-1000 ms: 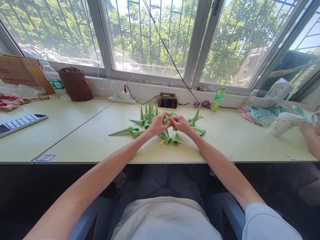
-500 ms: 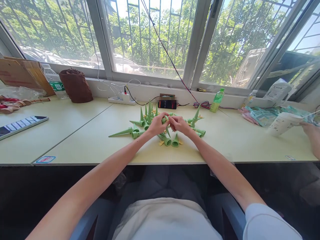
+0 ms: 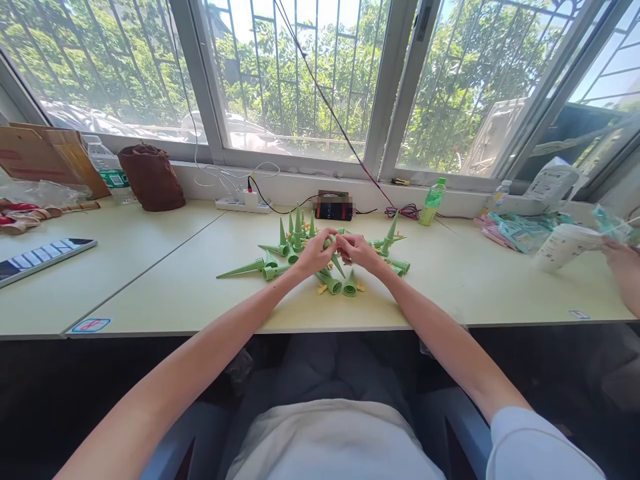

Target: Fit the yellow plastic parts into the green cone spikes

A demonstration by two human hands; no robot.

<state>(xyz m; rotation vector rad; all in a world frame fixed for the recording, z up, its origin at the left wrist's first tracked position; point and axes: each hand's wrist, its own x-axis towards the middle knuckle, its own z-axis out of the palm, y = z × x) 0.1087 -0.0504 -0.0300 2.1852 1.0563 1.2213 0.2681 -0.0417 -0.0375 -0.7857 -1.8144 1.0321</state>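
The left hand (image 3: 316, 255) has its fingers curled in close around the wide end of a green cone (image 3: 339, 266), and the cone's thin tip points down, toward the person and a bit to the right. The right hand (image 3: 358, 251) has its fingers bent in and right up by the same wide end, but I cannot tell if they pinch a small thing there. The two hands meet over the table (image 3: 200, 303). Just left of the fingers and a little behind, some standing cones (image 3: 299, 232) point up. Farther left of them, a long cone (image 3: 243, 268) lies on its side. Nearer to the person than the fingers, two cones show their round open ends, the left open cone (image 3: 333, 286) and the right open cone (image 3: 350, 288). A yellow piece (image 3: 323, 289) lies beside the left one. To the right of the fingers, a tall cone (image 3: 391, 235) leans a bit. Behind the fingers is a black phone (image 3: 334, 209). Far to the right, another person's hand (image 3: 623, 267) is near a white cup (image 3: 567, 247).
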